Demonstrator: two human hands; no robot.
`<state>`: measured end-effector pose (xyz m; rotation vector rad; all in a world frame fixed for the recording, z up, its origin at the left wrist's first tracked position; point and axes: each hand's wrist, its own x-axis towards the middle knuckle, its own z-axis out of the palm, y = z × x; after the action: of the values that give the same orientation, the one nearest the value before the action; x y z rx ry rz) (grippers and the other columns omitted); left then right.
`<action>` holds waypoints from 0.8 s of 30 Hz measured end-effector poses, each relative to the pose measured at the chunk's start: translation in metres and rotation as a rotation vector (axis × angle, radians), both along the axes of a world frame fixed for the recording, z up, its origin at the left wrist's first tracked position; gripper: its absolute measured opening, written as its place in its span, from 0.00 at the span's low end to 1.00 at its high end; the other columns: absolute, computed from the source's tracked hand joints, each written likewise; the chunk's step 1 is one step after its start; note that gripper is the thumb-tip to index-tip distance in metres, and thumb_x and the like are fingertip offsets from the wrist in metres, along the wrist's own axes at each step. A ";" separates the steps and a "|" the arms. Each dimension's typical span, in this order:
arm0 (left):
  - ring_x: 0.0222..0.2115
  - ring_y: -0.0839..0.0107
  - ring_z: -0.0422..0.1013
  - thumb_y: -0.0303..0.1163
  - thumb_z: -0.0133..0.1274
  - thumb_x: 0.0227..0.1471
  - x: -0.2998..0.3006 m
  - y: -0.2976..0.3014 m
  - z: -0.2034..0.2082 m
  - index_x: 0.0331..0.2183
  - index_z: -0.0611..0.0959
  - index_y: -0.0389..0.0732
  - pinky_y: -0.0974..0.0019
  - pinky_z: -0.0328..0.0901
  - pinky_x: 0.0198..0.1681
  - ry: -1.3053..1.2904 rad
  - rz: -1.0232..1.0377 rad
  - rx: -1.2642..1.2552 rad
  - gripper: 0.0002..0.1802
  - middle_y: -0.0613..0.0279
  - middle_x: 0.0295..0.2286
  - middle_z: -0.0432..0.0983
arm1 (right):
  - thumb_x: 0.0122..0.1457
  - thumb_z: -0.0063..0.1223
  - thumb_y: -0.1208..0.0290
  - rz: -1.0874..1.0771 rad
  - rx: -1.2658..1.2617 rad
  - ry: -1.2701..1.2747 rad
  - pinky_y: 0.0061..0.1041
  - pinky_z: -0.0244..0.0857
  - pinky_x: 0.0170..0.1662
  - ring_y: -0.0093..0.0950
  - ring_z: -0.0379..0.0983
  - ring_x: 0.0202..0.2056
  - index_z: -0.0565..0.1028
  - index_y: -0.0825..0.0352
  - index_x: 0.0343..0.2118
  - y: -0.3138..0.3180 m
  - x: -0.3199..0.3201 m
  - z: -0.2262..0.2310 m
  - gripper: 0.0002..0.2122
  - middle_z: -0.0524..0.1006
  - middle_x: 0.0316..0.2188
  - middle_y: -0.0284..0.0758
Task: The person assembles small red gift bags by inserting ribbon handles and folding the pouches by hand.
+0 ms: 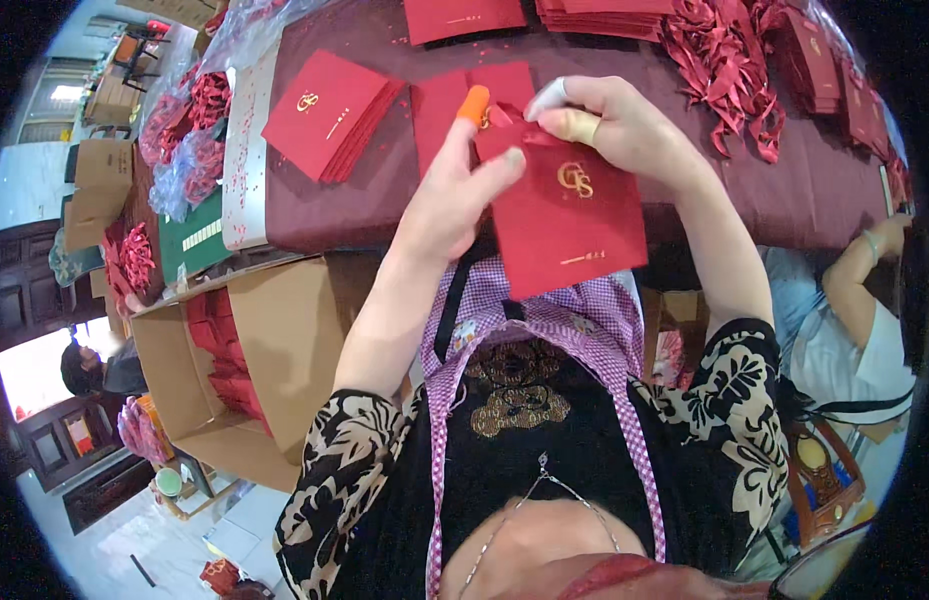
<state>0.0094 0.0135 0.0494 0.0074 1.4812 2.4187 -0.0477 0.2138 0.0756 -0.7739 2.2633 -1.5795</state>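
A flat red paper bag (569,225) with gold print hangs tilted over the table's near edge, in front of me. My right hand (624,125) is at its top edge, thumb and index finger pinched on a red ribbon (534,133); both digits wear pale finger covers. My left hand (452,195) has an orange cover on its index finger. Its thumb stretches over the bag's upper left edge, apart from the index finger; the other fingers are partly hidden. Beneath the hands lies another red bag (436,112) on the table.
A stack of red bags (329,115) lies to the left on the maroon tablecloth (369,212). More stacks (464,18) and a heap of red ribbons (729,65) are farther back. An open cardboard box (294,340) holds red items at lower left. A person (854,310) sits at right.
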 end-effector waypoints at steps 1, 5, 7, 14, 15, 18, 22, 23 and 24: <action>0.43 0.68 0.69 0.21 0.49 0.52 -0.006 0.002 0.000 0.57 0.60 0.37 0.62 0.67 0.48 -0.034 0.023 0.071 0.31 0.55 0.45 0.70 | 0.56 0.57 0.69 -0.066 -0.010 0.104 0.25 0.67 0.41 0.26 0.74 0.36 0.75 0.71 0.41 -0.006 0.002 0.008 0.13 0.78 0.34 0.40; 0.41 0.68 0.71 0.19 0.47 0.50 -0.024 -0.013 0.004 0.48 0.68 0.36 0.62 0.68 0.45 -0.024 0.158 0.114 0.21 0.58 0.39 0.72 | 0.41 0.62 0.47 0.159 0.207 0.696 0.43 0.52 0.60 0.49 0.57 0.59 0.63 0.65 0.58 0.004 0.028 0.045 0.41 0.64 0.56 0.49; 0.40 0.68 0.71 0.19 0.47 0.50 -0.028 -0.019 0.005 0.47 0.68 0.37 0.62 0.69 0.44 -0.063 0.195 0.088 0.20 0.58 0.38 0.72 | 0.37 0.64 0.50 0.327 0.526 0.665 0.44 0.49 0.61 0.46 0.54 0.61 0.61 0.64 0.59 0.009 0.048 0.049 0.44 0.62 0.59 0.44; 0.37 0.47 0.74 0.31 0.47 0.58 -0.051 -0.049 0.008 0.42 0.69 0.40 0.49 0.73 0.35 -0.208 0.223 0.268 0.10 0.47 0.36 0.73 | 0.55 0.52 0.77 -0.221 0.244 0.506 0.28 0.67 0.44 0.30 0.74 0.40 0.73 0.67 0.48 0.020 0.032 0.045 0.16 0.79 0.38 0.40; 0.38 0.40 0.73 0.31 0.46 0.59 -0.053 -0.057 0.011 0.43 0.68 0.40 0.47 0.73 0.35 -0.159 0.255 0.285 0.11 0.43 0.38 0.73 | 0.57 0.53 0.75 -0.414 0.176 0.381 0.22 0.66 0.42 0.21 0.74 0.36 0.73 0.70 0.48 0.025 0.024 0.050 0.15 0.80 0.35 0.38; 0.38 0.42 0.74 0.29 0.44 0.59 -0.051 -0.074 0.016 0.47 0.65 0.38 0.47 0.73 0.36 0.019 0.169 0.360 0.15 0.41 0.40 0.71 | 0.60 0.51 0.71 -0.389 -0.164 0.095 0.20 0.65 0.42 0.18 0.72 0.38 0.73 0.73 0.45 0.046 -0.010 0.072 0.13 0.78 0.36 0.30; 0.38 0.48 0.74 0.26 0.43 0.58 -0.036 -0.081 0.022 0.50 0.65 0.37 0.53 0.73 0.35 0.116 0.216 0.252 0.18 0.42 0.43 0.70 | 0.59 0.49 0.74 -0.306 -0.361 -0.134 0.24 0.67 0.47 0.25 0.74 0.41 0.72 0.73 0.47 0.051 -0.048 0.076 0.14 0.77 0.41 0.35; 0.38 0.48 0.74 0.26 0.43 0.58 -0.033 -0.083 0.022 0.50 0.65 0.37 0.53 0.73 0.35 0.113 0.223 0.251 0.18 0.42 0.43 0.70 | 0.59 0.50 0.74 -0.234 -0.401 -0.124 0.24 0.67 0.47 0.25 0.74 0.41 0.72 0.74 0.48 0.049 -0.058 0.076 0.15 0.77 0.42 0.36; 0.37 0.50 0.75 0.26 0.44 0.58 -0.030 -0.085 0.022 0.51 0.65 0.36 0.55 0.73 0.35 0.129 0.252 0.176 0.18 0.43 0.43 0.70 | 0.58 0.51 0.73 -0.275 -0.337 -0.150 0.26 0.67 0.47 0.26 0.74 0.42 0.71 0.75 0.48 0.046 -0.069 0.078 0.16 0.77 0.42 0.37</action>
<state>-0.0205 -0.0711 0.0714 0.0169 1.3899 2.7929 -0.1162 0.2597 0.1534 -0.4085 2.0928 -2.1054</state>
